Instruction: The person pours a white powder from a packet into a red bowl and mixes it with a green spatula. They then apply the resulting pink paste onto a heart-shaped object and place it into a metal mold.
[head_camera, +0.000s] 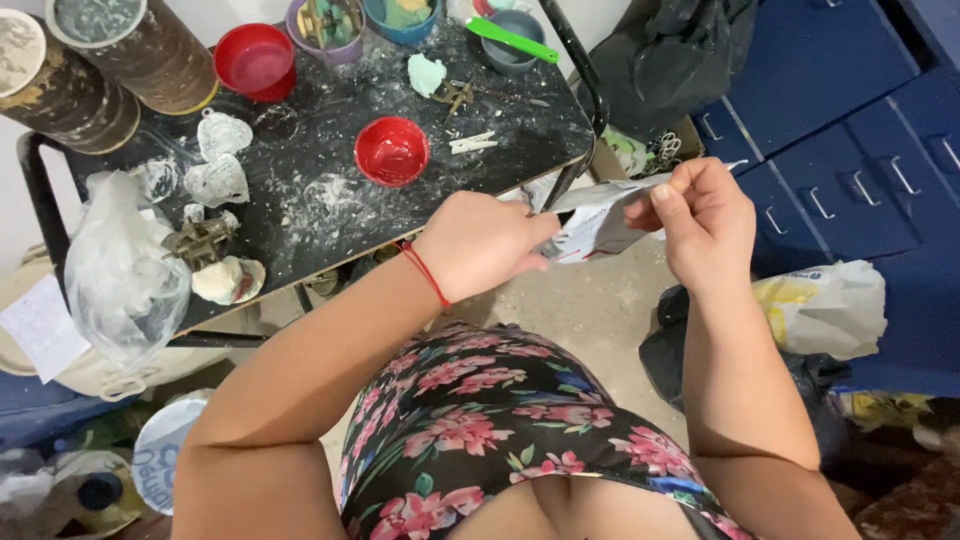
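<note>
My left hand (480, 245) and my right hand (700, 220) both grip a small silvery-white packet (595, 222) in front of me, beside the right edge of a black work table (320, 210). The left hand pinches the packet's left end; a red string is tied round that wrist. The right thumb and fingers pinch its upper right corner. A red bowl (392, 150) stands on the table just left of the hands.
The table bears a second red bowl (257, 60), two brown cylinders (140, 45), a purple cup, blue bowls, a green spatula (510, 38), white plaster pieces and a clear plastic bag (120, 270). Blue drawers (850, 150) stand on the right, bags on the floor.
</note>
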